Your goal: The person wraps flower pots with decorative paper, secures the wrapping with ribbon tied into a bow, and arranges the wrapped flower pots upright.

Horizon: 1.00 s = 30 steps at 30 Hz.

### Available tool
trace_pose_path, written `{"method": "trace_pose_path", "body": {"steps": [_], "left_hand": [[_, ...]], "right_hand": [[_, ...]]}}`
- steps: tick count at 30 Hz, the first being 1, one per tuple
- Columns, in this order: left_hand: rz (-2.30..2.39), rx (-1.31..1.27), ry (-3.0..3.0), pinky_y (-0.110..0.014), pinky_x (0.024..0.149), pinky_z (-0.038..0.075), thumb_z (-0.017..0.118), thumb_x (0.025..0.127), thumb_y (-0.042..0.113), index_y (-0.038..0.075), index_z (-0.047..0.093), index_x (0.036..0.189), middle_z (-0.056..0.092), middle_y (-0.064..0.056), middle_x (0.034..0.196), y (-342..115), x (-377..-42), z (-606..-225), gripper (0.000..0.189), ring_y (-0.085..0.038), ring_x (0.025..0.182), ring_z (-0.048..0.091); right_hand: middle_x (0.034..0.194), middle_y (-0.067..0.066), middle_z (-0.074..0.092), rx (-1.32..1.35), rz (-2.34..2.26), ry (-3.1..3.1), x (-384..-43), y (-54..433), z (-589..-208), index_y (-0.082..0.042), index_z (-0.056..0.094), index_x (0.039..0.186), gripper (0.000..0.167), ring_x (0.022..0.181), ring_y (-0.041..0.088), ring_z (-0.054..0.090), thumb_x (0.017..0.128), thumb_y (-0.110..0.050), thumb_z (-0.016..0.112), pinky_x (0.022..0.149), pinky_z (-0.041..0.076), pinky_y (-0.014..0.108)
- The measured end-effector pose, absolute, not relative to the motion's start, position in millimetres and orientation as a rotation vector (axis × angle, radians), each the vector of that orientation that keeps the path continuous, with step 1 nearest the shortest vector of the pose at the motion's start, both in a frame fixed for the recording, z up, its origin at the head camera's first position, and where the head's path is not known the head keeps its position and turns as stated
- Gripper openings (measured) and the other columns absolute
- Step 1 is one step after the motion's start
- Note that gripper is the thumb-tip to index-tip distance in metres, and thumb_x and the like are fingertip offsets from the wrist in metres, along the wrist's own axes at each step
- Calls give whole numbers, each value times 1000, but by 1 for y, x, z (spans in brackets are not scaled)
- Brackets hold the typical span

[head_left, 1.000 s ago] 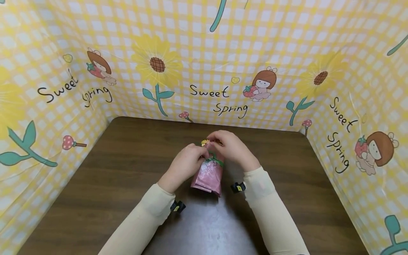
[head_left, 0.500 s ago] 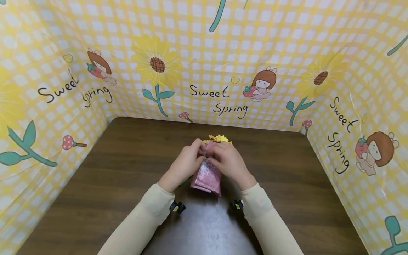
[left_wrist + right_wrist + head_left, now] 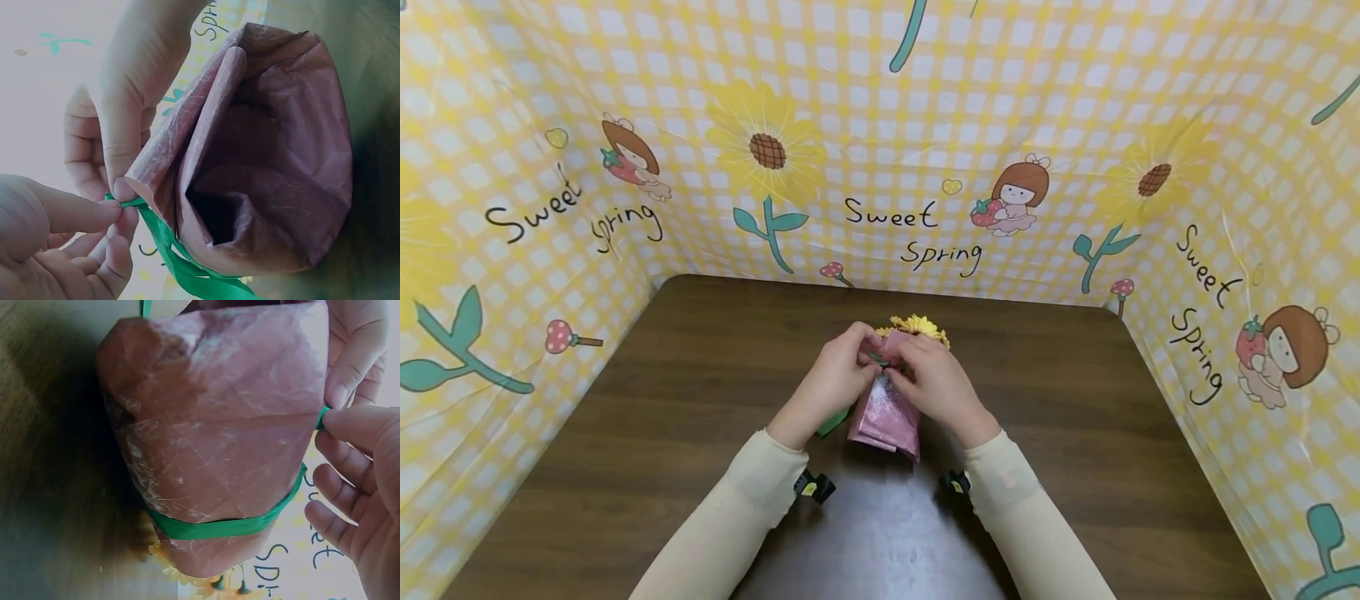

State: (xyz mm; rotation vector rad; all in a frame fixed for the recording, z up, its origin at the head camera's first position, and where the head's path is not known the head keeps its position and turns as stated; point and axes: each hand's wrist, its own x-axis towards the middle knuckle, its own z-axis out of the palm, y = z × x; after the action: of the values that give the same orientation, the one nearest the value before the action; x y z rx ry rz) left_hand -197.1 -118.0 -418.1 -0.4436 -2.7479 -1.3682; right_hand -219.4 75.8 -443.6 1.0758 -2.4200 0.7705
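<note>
A small bouquet in pink wrapping paper (image 3: 886,421) lies on the table, its yellow flowers (image 3: 921,327) at the far end and its open paper bottom toward me. Green ribbon (image 3: 212,529) runs round the paper near the flowers. Over the bouquet, my left hand (image 3: 833,373) pinches the ribbon between thumb and forefinger. My right hand (image 3: 946,385) meets it there, thumb and finger also pinching the ribbon. In the left wrist view, both thumbs (image 3: 120,189) are nearly tip to tip at a small green knot or loop, partly hidden by the fingers. A ribbon tail (image 3: 832,422) hangs out below my left hand.
The brown wooden table (image 3: 700,517) is walled on its far and side edges by a yellow checked cloth (image 3: 880,133) with printed flowers and lettering. A small black device (image 3: 814,487) sits at the left wrist, and another (image 3: 956,482) at the right.
My right hand has come back from over the flowers to the ribbon, beside my left hand. The flowers are now uncovered, and a green ribbon tail shows left of the paper.
</note>
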Motion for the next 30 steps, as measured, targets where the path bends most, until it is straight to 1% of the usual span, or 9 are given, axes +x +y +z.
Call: {"method": "trace_pose_path", "body": {"steps": [5, 11, 14, 15, 19, 21, 23, 27, 30], "left_hand": [[-1420, -451, -2731, -32, 76, 59, 73, 91, -2, 7, 56, 119, 62, -13, 115, -119, -198, -416, 33, -20, 95, 68], [-1330, -429, -2745, -43, 90, 57, 64, 98, 5, 5, 60, 125, 65, -14, 121, -131, -212, -430, 27, -26, 108, 66], [-1259, -365, -2821, -45, 93, 55, 62, 101, 9, 6, 61, 128, 67, -13, 122, -139, -218, -444, 27, -28, 111, 65], [-1251, -353, -2844, -45, 93, 54, 63, 101, 10, 6, 62, 128, 68, -12, 121, -141, -220, -448, 27, -27, 110, 65], [-1260, -379, -2878, -40, 88, 55, 67, 100, 14, 10, 67, 123, 72, -6, 110, -144, -225, -458, 23, -21, 101, 66], [-1268, -398, -2871, -37, 81, 54, 68, 99, 15, 13, 70, 117, 72, -2, 103, -144, -225, -458, 18, -19, 93, 66], [-1277, -406, -2864, -35, 75, 53, 67, 100, 16, 14, 70, 113, 71, -1, 97, -144, -224, -454, 14, -17, 86, 64], [-1307, -460, -2892, -34, 67, 51, 67, 99, 18, 14, 68, 107, 67, -2, 91, -145, -218, -438, 8, -18, 78, 60], [-1345, -555, -2942, -34, 66, 51, 67, 100, 20, 14, 64, 109, 65, -3, 90, -146, -211, -424, 12, -18, 76, 59]], "right_hand": [[94, -6, 72, 1106, 766, -2427, -219, 79, -440, -16, 75, 97, 7, 91, 15, 61, 91, -15, 78, 89, 50, 36], [94, -5, 71, 1018, 853, -2445, -219, 83, -435, -18, 76, 94, 7, 90, 13, 62, 90, -12, 79, 88, 51, 38], [95, -6, 68, 977, 891, -2479, -218, 84, -435, -19, 76, 93, 6, 88, 12, 61, 90, -14, 79, 101, 49, 43], [94, -6, 67, 964, 903, -2491, -218, 84, -434, -19, 76, 93, 5, 86, 12, 60, 91, -15, 79, 100, 48, 44], [91, -5, 67, 898, 959, -2529, -218, 84, -435, -19, 75, 93, 6, 82, 11, 58, 91, -15, 79, 94, 50, 42], [88, -5, 67, 866, 975, -2543, -219, 84, -434, -19, 74, 92, 6, 79, 11, 57, 91, -16, 79, 90, 49, 39], [88, -5, 67, 836, 978, -2559, -219, 84, -435, -19, 73, 92, 5, 79, 11, 57, 92, -17, 79, 91, 49, 38], [87, -5, 66, 787, 978, -2588, -219, 85, -434, -18, 72, 91, 6, 80, 11, 56, 93, -20, 77, 82, 50, 34], [89, -5, 66, 767, 976, -2597, -219, 85, -433, -18, 72, 92, 6, 83, 12, 55, 93, -21, 77, 73, 50, 31]]}}
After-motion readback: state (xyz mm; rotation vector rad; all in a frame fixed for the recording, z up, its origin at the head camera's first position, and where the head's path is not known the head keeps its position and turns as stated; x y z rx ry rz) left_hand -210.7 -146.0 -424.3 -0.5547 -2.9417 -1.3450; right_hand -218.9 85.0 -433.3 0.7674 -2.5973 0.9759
